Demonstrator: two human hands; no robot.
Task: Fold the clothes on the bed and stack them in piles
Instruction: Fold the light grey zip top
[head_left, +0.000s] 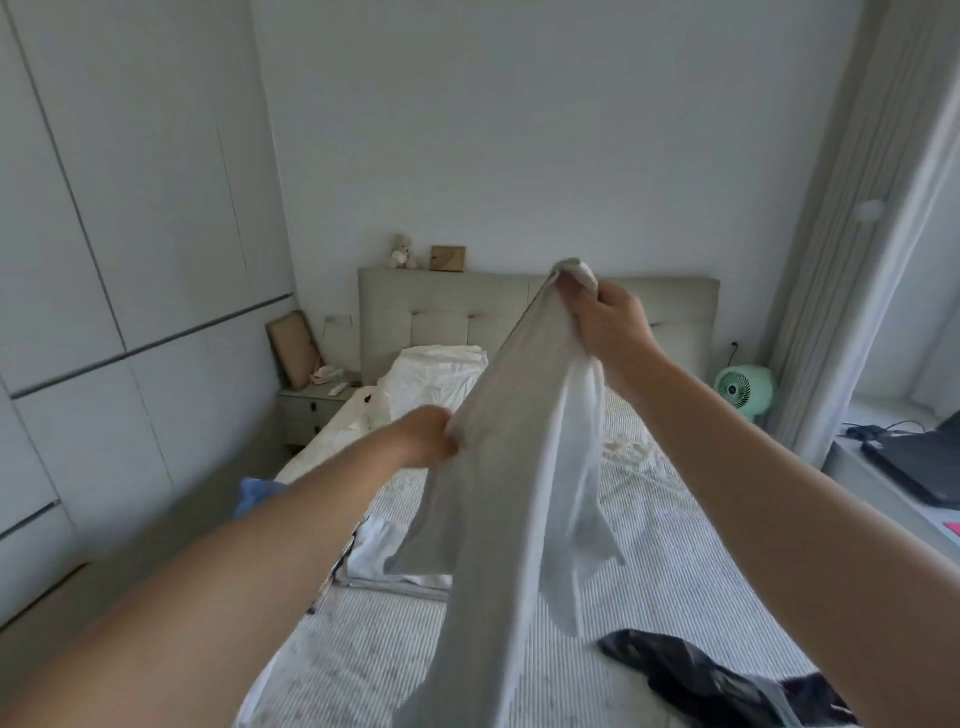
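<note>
Both hands clench one grey garment (498, 467): right hand (608, 317) high at centre frame, left hand (428, 434) lower-left, long axis hanging steeply toward bottom centre over the bed (675, 545).

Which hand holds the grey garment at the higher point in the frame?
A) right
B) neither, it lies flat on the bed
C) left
A: the right hand grips the top end of the grey garment up in front of the headboard, while the left hand pinches its edge lower down; the cloth hangs above the bed.
</note>
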